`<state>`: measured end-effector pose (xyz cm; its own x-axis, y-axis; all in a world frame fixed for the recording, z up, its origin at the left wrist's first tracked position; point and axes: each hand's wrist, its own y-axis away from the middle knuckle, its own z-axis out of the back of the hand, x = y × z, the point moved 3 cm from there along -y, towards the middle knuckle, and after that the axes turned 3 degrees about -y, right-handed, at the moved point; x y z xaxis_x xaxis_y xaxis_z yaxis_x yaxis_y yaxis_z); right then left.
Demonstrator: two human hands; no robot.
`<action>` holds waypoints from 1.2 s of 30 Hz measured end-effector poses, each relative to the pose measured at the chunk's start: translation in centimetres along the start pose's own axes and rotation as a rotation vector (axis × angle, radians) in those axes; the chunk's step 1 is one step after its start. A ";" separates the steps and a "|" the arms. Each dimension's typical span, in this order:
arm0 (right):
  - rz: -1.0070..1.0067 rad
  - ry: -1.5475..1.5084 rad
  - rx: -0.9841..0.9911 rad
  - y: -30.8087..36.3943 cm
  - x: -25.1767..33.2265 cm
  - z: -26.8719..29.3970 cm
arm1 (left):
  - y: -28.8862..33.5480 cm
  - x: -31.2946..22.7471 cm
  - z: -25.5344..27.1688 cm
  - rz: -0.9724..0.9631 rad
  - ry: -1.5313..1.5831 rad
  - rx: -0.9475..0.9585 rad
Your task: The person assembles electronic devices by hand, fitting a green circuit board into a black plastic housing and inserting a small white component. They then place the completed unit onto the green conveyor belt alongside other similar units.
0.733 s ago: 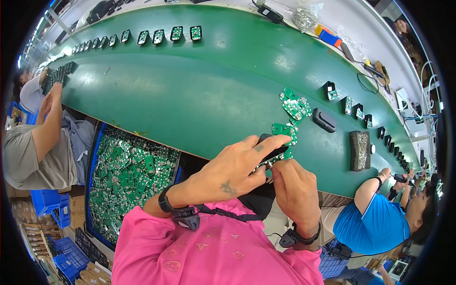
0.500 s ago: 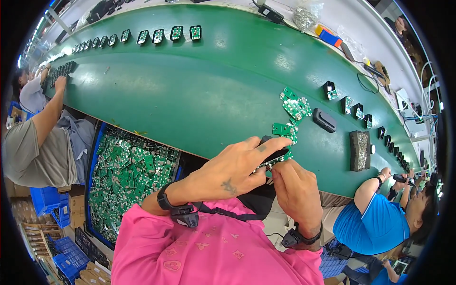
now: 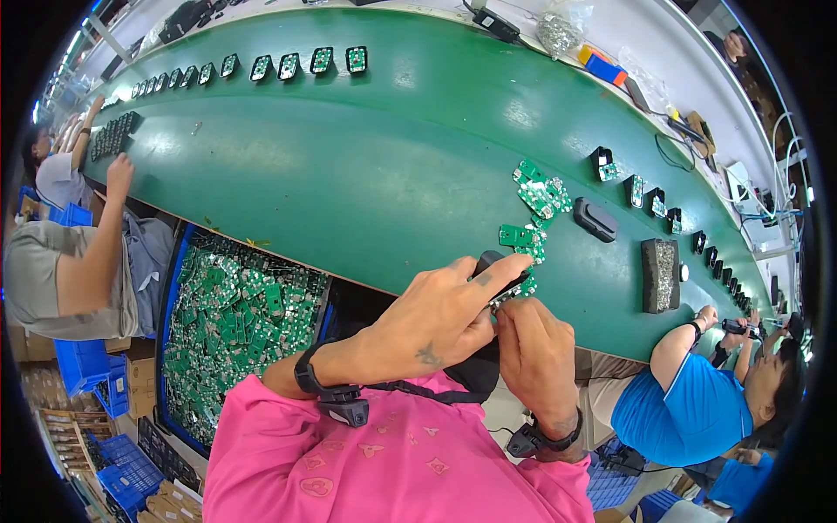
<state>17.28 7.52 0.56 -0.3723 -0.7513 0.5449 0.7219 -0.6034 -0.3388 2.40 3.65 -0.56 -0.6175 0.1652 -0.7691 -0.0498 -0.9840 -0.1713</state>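
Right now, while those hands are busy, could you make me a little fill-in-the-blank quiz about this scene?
1. The left hand grips a plastic shell coloured ____.
2. The blue-rimmed bin, full of heaped circuit boards, stands on the person's ____ side.
3. The dark grey casing lies to the ____ of the loose circuit boards.
4. The nearest co-worker on the right wears a ____ shirt.

Missing words: black; left; right; blue.

Tabletop (image 3: 349, 183) room leftward — circuit boards (image 3: 545, 199) ahead
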 end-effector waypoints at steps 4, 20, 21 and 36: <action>-0.044 -0.037 -0.023 0.2 -0.7 -0.9 | -0.2 0.4 -0.5 0.015 0.020 -0.056; -0.414 -0.620 -0.309 1.9 -4.0 -2.5 | -0.2 3.8 -2.1 0.330 1.002 0.005; -0.410 -0.614 -0.322 1.9 -3.7 -2.5 | -0.4 3.6 -2.3 0.361 1.093 0.021; -0.605 -0.891 -0.350 2.7 -4.2 -3.8 | 0.2 3.2 -4.0 0.182 0.780 -0.156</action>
<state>18.51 8.02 -5.56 0.0439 0.0628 0.9971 0.3094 -0.9498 0.0462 3.58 4.26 -5.54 0.1217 0.0592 -0.9908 0.1440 -0.9887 -0.0414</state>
